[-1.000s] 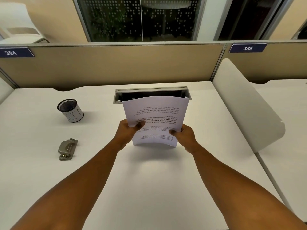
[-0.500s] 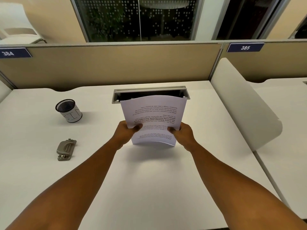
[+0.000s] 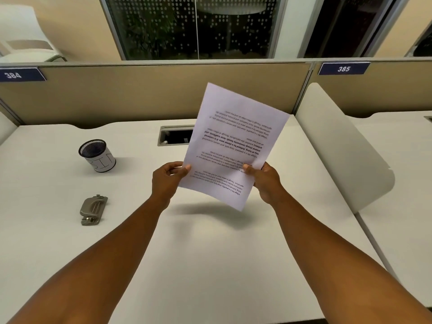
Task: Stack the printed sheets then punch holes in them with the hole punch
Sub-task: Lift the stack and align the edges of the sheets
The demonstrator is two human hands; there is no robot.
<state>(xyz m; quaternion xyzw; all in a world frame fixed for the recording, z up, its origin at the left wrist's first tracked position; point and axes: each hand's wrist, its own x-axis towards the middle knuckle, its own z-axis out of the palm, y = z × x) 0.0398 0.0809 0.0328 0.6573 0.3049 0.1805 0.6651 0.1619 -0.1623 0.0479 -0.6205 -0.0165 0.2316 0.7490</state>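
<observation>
head view: the hole punch [image 3: 94,209] is lying untouched at near left, apparently waiting its turn. the left hand [image 3: 167,181] and right hand [image 3: 266,181] are pinching the printed sheets [image 3: 233,146] mid-air, tilted rightward, probably for squaring.

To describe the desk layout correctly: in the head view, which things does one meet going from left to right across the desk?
Mesh cup and hole punch → left hand → printed sheets → right hand → white divider.

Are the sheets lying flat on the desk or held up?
Held up: both hands grip the sheets, tilted, shadow on desk beneath.
</observation>
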